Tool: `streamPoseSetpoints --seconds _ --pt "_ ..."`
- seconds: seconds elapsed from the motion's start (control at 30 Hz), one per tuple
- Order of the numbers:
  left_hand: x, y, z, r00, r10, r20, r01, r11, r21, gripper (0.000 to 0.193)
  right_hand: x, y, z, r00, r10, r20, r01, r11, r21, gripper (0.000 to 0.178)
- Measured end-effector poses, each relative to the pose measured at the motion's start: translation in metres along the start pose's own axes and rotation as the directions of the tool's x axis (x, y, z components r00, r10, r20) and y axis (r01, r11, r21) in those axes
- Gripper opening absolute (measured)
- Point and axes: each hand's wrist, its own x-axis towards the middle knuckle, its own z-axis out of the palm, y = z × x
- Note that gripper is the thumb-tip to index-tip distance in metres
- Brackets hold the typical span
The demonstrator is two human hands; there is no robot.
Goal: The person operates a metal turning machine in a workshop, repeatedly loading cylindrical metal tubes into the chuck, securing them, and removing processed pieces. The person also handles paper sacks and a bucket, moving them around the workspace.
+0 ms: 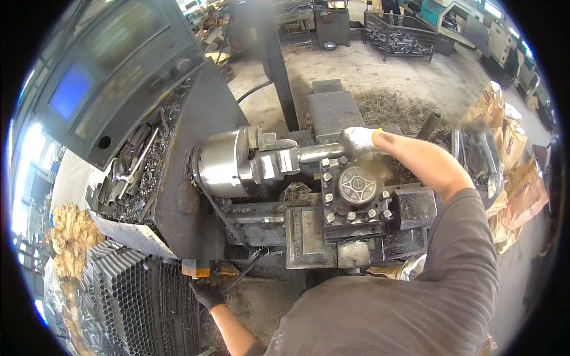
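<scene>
A smooth metal tube [320, 152] runs out from between the jaws of the lathe chuck [228, 163]. My right hand [358, 141], in a white glove, is closed round the tube's free end. Just below that hand sits the square tool post [357, 187], with a round embossed cap and several bolts. Low on the left, my left hand [208, 293] wears a dark glove and reaches to the underside of the machine, beside an orange-yellow block [196, 270]. Its fingers look curled, but what they grip is hidden.
Stacked tubes [122, 296] stand at the lower left. A control panel with a blue screen [70, 92] rises above a chip-filled tray holding a T-handled chuck key [139, 163]. Paper sacks [516, 190] line the right side. A mesh bin [401, 38] of metal parts stands far back.
</scene>
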Motion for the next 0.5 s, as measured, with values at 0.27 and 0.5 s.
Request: streamPoseSetpoints --seconds 0.27,0.5 --pt "0.044 0.006 -0.035 0.966 -0.047 0.255 -0.003 0.981 0.193 0.036 0.082 -0.069 -0.036 0.962 0.192 0.193 -0.271 0.730 0.627 0.043" --pt "0.042 -0.011 -0.038 0.985 0.031 0.169 -0.046 0.996 0.080 0.034 0.080 -0.107 -0.056 0.928 0.369 -0.051 -0.324 0.868 0.375 0.078"
